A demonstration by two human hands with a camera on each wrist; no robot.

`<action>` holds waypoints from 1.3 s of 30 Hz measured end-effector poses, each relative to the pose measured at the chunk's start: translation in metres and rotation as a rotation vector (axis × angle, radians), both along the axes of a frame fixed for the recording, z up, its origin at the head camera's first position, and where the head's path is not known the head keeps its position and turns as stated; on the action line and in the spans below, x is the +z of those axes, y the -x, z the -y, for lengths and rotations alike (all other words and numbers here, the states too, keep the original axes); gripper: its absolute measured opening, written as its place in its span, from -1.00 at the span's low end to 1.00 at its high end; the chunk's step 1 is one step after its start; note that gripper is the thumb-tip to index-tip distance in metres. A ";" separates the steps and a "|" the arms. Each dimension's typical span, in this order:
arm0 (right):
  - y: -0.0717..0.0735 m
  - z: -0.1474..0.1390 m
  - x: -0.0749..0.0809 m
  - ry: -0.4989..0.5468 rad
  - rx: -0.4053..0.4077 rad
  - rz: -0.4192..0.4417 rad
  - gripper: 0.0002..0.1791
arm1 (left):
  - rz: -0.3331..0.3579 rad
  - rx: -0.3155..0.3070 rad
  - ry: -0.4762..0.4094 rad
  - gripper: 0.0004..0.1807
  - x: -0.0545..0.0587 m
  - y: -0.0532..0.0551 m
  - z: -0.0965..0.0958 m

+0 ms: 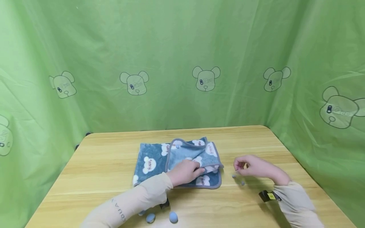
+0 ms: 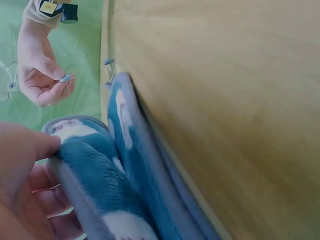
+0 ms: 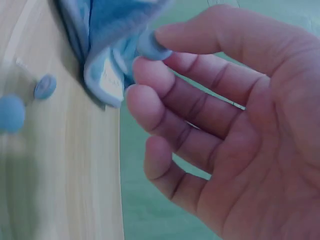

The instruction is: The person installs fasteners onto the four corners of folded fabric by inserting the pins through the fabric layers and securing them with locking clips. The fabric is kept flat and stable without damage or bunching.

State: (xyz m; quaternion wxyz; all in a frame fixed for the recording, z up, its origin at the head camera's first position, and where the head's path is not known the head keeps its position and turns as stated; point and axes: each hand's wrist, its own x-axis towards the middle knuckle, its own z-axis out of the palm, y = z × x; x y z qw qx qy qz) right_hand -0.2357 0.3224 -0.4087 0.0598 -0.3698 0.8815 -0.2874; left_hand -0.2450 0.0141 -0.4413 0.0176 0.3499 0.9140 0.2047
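Observation:
A teal blanket [image 1: 149, 169] with white bear prints and grey edging lies folded on the table. My left hand [image 1: 185, 172] pinches the edge of its lifted upper flap [image 2: 85, 145] between thumb and fingers. To the right of the blanket, my right hand [image 1: 252, 166] is raised over the table. Between its thumb and fingertips it pinches a blue-headed pin [image 2: 65, 78], whose thin shaft shows in the left wrist view. Below that hand lie two small blue pieces, one of them a round cap [image 3: 45, 86]. A small blue dot [image 1: 177, 146] shows on the flap's upper left.
Blue round caps [image 1: 173, 217] lie near the table's front edge, one partly behind the left sleeve. The wooden table [image 1: 94, 164] is enclosed by green curtains [image 1: 171, 38] at the back and sides. A dark camera [image 1: 266, 196] sits on the right wrist.

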 end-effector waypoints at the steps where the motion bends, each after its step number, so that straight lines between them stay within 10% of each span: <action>1: 0.001 0.003 0.000 -0.004 -0.007 -0.004 -0.86 | 0.003 0.008 -0.020 -0.61 0.001 0.001 0.001; 22: 0.016 0.069 0.002 0.072 0.016 -0.046 -0.95 | 0.026 0.159 -0.309 -0.86 0.015 0.019 0.016; 39: 0.025 0.093 -0.007 0.114 -0.096 -0.117 -0.91 | 0.020 0.109 -0.353 -0.83 0.012 0.014 0.019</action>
